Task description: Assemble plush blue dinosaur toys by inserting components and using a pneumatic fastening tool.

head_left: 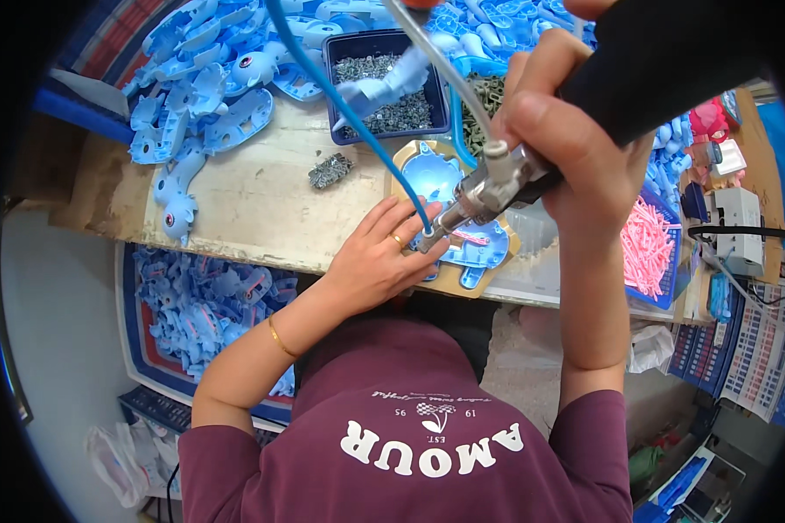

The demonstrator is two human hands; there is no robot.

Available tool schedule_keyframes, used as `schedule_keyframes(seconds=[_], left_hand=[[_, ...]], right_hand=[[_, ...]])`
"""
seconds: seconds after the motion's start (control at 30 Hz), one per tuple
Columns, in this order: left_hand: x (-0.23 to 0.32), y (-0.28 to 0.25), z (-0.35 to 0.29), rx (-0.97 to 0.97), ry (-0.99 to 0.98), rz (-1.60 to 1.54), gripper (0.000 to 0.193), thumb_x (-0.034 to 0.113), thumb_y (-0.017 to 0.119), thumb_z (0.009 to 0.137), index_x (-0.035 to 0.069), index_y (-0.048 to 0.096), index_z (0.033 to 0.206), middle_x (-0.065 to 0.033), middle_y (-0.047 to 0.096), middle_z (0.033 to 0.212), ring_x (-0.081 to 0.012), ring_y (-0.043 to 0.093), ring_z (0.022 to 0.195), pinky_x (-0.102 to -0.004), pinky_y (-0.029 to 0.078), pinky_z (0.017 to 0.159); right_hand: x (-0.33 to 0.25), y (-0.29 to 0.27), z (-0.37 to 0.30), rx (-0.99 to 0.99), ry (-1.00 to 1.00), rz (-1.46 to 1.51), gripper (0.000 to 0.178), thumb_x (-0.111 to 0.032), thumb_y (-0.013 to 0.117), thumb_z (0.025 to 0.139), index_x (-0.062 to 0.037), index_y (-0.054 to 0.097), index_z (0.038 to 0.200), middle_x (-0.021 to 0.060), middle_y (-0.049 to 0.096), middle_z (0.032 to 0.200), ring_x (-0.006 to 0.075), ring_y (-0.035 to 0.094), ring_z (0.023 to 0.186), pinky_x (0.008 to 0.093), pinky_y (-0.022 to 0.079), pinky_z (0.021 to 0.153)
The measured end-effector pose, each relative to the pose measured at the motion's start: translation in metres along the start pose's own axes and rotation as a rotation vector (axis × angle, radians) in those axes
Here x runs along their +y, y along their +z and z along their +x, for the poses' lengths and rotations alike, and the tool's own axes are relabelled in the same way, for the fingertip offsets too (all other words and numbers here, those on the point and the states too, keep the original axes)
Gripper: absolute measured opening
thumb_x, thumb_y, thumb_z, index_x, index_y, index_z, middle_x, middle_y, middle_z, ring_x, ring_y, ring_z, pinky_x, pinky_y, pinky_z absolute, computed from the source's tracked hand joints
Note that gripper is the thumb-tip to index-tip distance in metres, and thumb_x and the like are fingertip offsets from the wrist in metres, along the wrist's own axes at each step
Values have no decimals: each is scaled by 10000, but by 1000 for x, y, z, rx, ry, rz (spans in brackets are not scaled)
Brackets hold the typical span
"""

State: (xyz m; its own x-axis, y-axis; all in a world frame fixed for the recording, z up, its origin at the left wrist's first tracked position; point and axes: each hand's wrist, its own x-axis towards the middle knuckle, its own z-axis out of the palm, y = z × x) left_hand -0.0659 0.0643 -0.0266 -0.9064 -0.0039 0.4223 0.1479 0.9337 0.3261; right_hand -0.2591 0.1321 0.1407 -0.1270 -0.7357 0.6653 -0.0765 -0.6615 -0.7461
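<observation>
My right hand is wrapped round the black grip of a power screwdriver with a metal nose, held at a slant. A clear hose and a blue hose run by its front end. The nose points down at a light-blue plastic toy shell lying in a tan fixture at the table's front edge. My left hand lies over the fixture's left side, fingers stretched out beside the screwdriver tip. A small pink piece shows in the shell. The tip's exact contact is hidden by my fingers.
A dark tray of small screws stands behind, with a loose screw pile nearer. Light-blue shells heap at the back left. A blue basket of pink parts sits right. Below left is a crate of blue parts.
</observation>
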Motion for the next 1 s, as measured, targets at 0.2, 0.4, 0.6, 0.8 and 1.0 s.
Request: schedule_keyframes(seconds=[0.2, 0.4, 0.6, 0.8, 1.0], left_hand=[[3, 1, 1, -1, 16, 37, 412, 278, 726, 816, 214, 627, 1210, -105, 519, 1383, -333, 450, 1328, -498, 345, 1121], [3, 1, 0, 35, 1, 15, 412, 260, 727, 816, 201, 634, 1214, -104, 535, 1357, -319, 449, 1324, -506, 346, 1123], [8, -1, 5, 58, -42, -38, 274, 174, 738, 804, 144, 667, 1067, -64, 584, 1304, -341, 478, 1279, -521, 394, 1086], [10, -8, 16, 131, -58, -194, 174, 116, 713, 818, 102, 650, 980, -69, 620, 1210, -358, 499, 1240, -512, 416, 1040], [4, -113, 1, -29, -150, -594, 127, 58, 704, 838, 37, 658, 954, -106, 662, 1090, -348, 560, 1156, -459, 435, 999]], right_hand=[[-9, 37, -8, 425, 129, -730, 325, -68, 713, 697, -30, 558, 981, -12, 550, 676, 103, 574, 630, 275, 463, 691], [-46, 34, 29, 676, 236, -490, 466, -80, 649, 788, 30, 502, 1216, 18, 541, 637, 97, 543, 515, 226, 434, 506], [-56, -17, 63, 631, 47, -583, 433, -154, 674, 854, -1, 534, 1234, 23, 573, 745, 93, 569, 612, 223, 465, 548], [-35, -110, 52, 547, -82, -930, 415, -309, 676, 944, -8, 562, 1205, 71, 612, 908, 116, 597, 787, 282, 490, 700], [-23, -142, 2, 737, -6, -700, 339, -242, 551, 1016, 14, 582, 1237, 114, 690, 1065, 180, 661, 991, 319, 528, 873]])
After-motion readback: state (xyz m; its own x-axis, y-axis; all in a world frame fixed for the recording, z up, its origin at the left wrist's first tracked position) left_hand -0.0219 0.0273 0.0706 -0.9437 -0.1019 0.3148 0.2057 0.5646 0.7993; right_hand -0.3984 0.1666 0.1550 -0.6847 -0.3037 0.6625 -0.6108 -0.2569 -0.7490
